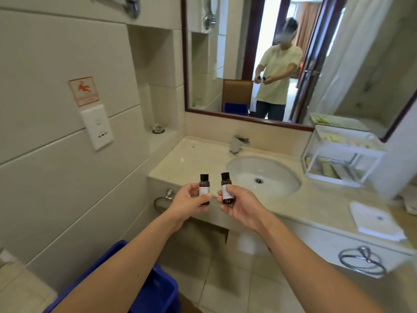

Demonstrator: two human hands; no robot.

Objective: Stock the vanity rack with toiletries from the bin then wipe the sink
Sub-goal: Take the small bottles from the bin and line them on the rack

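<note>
**Two small bottles being held up in front of the sink**

Blue plastic bin [158, 292] is sitting on the floor at bottom left, partly hidden by the left forearm; contents can't be made out. Left hand [187, 203] is gripping a small dark brown bottle with black cap and white label [204, 187], fingers curled round its lower body, bottle standing upright. Just beside it, not touching, right hand [240, 206] is holding a second dark brown black-capped bottle [226, 188], thumb and fingers clamped round the label, bottle tilting slightly. Both bottles are hanging in the air above the front edge of the beige marble surface [180, 163], left of the basin.

Chrome faucet [238, 143] is standing behind the white oval sink [243, 168], which is set into the surface. Wood-framed mirror [225, 53] above is reflecting the person holding both bottles.

White two-tier vanity rack [345, 147] is standing on the surface right of the sink, against the wall, with pale packets lying on both tiers; too blurred to identify. Folded white cloth [376, 222] is lying flat near the front edge, right of the sink. Chrome towel ring [363, 260] is hanging below it.
</note>
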